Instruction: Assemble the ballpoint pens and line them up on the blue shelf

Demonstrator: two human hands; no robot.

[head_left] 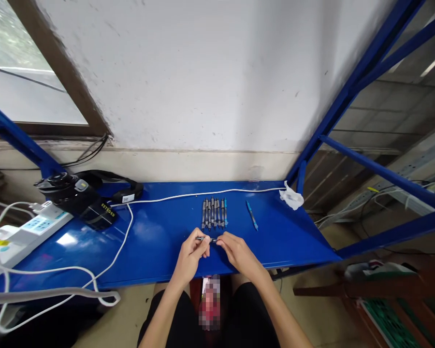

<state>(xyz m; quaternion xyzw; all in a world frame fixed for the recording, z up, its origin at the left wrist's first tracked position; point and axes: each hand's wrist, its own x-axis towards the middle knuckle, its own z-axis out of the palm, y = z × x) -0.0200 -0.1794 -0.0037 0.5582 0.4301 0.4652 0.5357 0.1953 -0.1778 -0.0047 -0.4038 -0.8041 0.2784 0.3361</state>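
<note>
A dark pen [213,240] lies crosswise between my two hands, just above the front part of the blue table. My left hand [193,252] is closed around its left part, thumb on top. At the other end, the fingertips of my right hand [237,250] pinch the pen. Beyond my hands, several dark pens [212,213] lie side by side in a row, with a light blue pen [225,212] at the row's right end. Farther right, a single blue pen [252,215] lies at a slant, apart from the row.
The blue table [159,251] backs onto a white wall. At its left are a black bottle [97,212], a white power strip [39,237] and a loose white cable [125,239]. Crumpled white tissue [292,196] sits at the back right, near the blue frame post [300,176].
</note>
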